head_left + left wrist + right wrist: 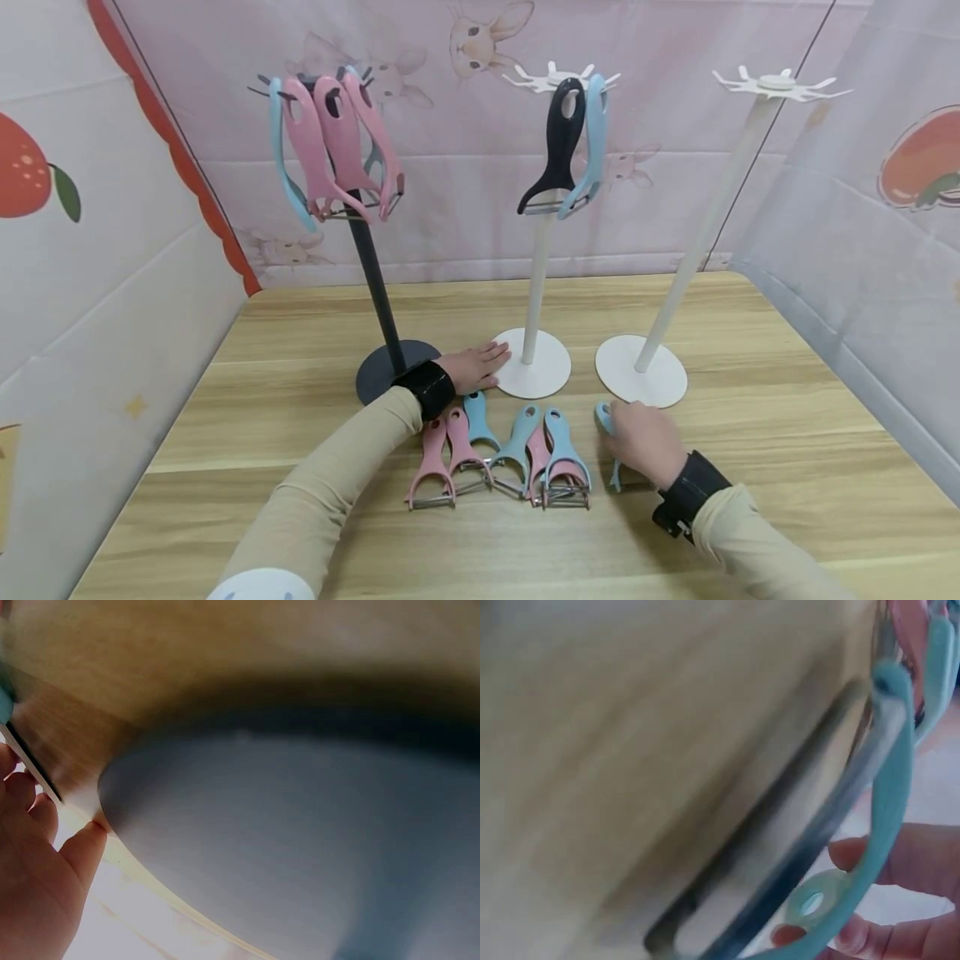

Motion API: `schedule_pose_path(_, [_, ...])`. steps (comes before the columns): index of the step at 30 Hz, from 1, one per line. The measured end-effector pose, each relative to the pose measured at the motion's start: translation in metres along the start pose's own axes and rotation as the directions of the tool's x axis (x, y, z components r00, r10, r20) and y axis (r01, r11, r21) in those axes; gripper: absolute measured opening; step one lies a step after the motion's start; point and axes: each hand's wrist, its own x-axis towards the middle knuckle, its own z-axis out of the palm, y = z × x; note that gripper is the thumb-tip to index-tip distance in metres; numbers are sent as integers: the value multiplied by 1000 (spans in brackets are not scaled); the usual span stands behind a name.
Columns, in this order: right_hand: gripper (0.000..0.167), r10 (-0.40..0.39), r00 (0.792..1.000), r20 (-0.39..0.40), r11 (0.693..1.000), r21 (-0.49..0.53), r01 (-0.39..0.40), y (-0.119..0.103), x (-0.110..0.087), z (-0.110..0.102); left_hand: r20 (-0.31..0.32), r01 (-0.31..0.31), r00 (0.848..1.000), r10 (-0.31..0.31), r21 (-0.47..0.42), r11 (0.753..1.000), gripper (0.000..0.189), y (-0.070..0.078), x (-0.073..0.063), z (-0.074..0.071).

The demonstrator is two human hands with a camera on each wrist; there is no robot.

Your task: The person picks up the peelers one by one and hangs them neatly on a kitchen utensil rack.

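Note:
My left hand [472, 368] lies with extended fingers on the rim of the middle stand's white round base [552, 377]. In the left wrist view, that hand's fingers [45, 817] are beside the large, blurred dark base [285, 840] of the black stand. My right hand [647, 440] grips a light blue peeler [604, 418] just above the table; in the right wrist view its metal blade [810, 847] faces the camera. Between the hands lies a row of pink peelers [432, 450] and blue peelers [519, 442], some overlapping.
The black stand [375, 283] at left carries several pink and blue peelers. On the middle white stand [537, 283] hang a black peeler [562, 137] and a blue peeler [596, 137]. At right, another white stand [697, 217] leans in view with bare hooks. Printed cloth walls [450, 225] enclose the table.

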Motion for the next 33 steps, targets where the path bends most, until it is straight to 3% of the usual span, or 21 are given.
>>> schedule_pose_path(6, [21,-26,985,-172,999,26,31,5,5,-10,4,4,1000,-4,-6,1000,55,1,0,0])
schedule_pose_path(12, [19,-14,930,-368,994,94,52,5,15,-29,13,8,1000,-7,-50,999,56,-7,9,8])
schedule_pose_path(14, [19,-29,900,-436,992,95,78,5,19,-36,22,8,1000,-6,-78,997,57,-12,13,11])
schedule_pose_path(15, [20,-39,882,-470,991,91,93,5,21,-40,-6,-19,1000,18,-68,997,59,-22,20,21])
schedule_pose_path(18, [21,-58,824,-564,988,83,127,3,29,-51,-3,-16,1000,16,-93,996,60,-25,22,23])
schedule_pose_path(21, [21,-60,767,-639,984,89,152,2,39,-61,-3,-10,1000,9,-85,996,59,-22,19,19])
schedule_pose_path(22, [21,-57,749,-660,983,95,159,1,42,-65,25,16,1000,-14,-97,995,58,-12,13,9])
schedule_pose_path(25, [20,-43,700,-713,973,128,191,-2,50,-76,9,14,1000,-14,-59,998,56,-6,7,6])
schedule_pose_path(33, [20,112,593,-797,883,353,308,-15,75,-115,11,11,1000,-10,-24,1000,58,-3,3,4])
